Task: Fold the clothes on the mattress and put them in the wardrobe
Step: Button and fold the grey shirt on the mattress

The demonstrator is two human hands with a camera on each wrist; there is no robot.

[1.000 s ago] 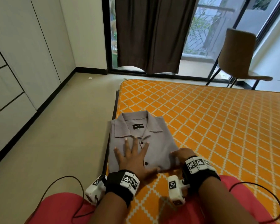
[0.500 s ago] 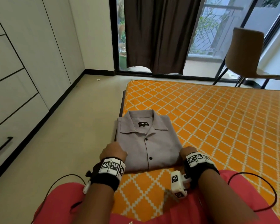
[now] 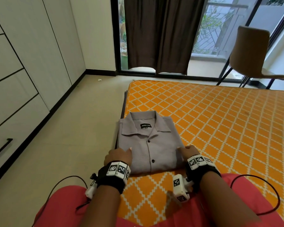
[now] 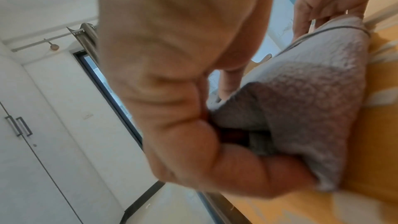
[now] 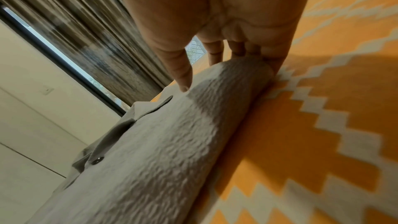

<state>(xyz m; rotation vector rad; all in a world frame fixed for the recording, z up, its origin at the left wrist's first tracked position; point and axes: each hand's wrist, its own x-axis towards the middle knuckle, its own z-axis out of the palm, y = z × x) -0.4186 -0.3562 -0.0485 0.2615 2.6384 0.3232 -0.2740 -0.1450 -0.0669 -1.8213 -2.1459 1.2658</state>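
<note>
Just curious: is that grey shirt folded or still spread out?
Folded: the grey shirt lies as a compact rectangle, collar up, sleeves tucked away, on the mattress.

orange diamond-pattern mattress (image 3: 220, 128) on floor, folded grey shirt (image 3: 147, 145) at its left edge

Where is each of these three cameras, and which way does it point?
Head: worn on the head, looking forward and down at the folded grey shirt on the orange mattress; both forearms, left hand and right hand show.
Left wrist: along the left palm toward the shirt's edge, wardrobe behind; the right hand's fingers show too.
Right wrist: along the right hand's fingers gripping the shirt's side, curtain beyond.
All three share the shirt and mattress.
</note>
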